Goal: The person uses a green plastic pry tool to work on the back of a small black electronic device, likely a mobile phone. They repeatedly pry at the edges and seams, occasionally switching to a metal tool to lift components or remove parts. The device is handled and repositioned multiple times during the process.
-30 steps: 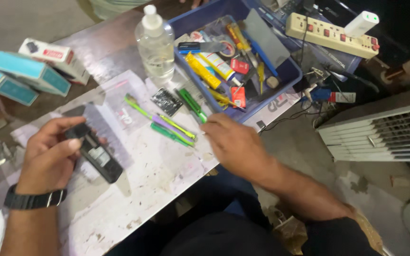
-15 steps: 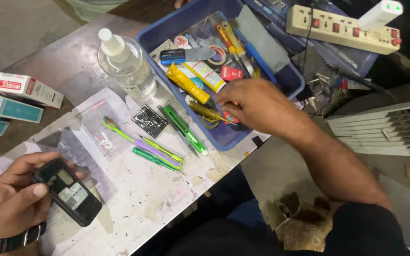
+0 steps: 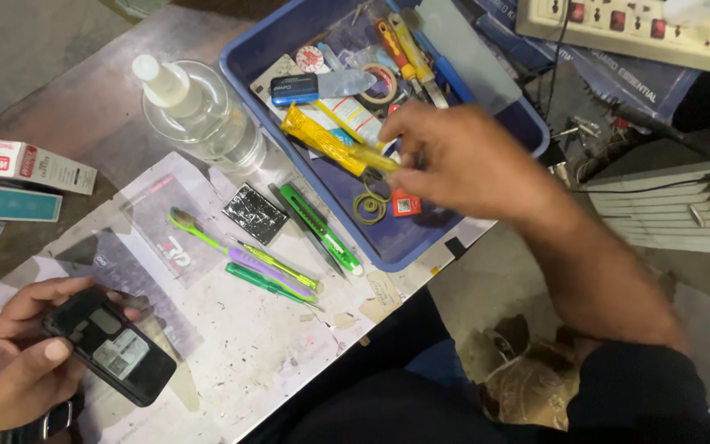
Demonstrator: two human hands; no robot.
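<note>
Blue tray (image 3: pixel 250 51) crowded, right hand (image 3: pixel 454 160) pinching yellow tool (image 3: pixel 371 156), left hand (image 3: pixel 18 362) gripping phone (image 3: pixel 112 349)

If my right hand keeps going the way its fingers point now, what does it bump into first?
The right hand points left into the blue tray, with a yellow-handled tool at its fingertips. Straight on, it would probably meet the yellow packet first, though how high the hand is above it is unclear.

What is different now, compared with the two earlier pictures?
The right hand went from the paper-covered table into the blue tray and now lifts a yellow tool out of it. The left hand holds the black phone as before. The bottle and green tools did not move.
</note>
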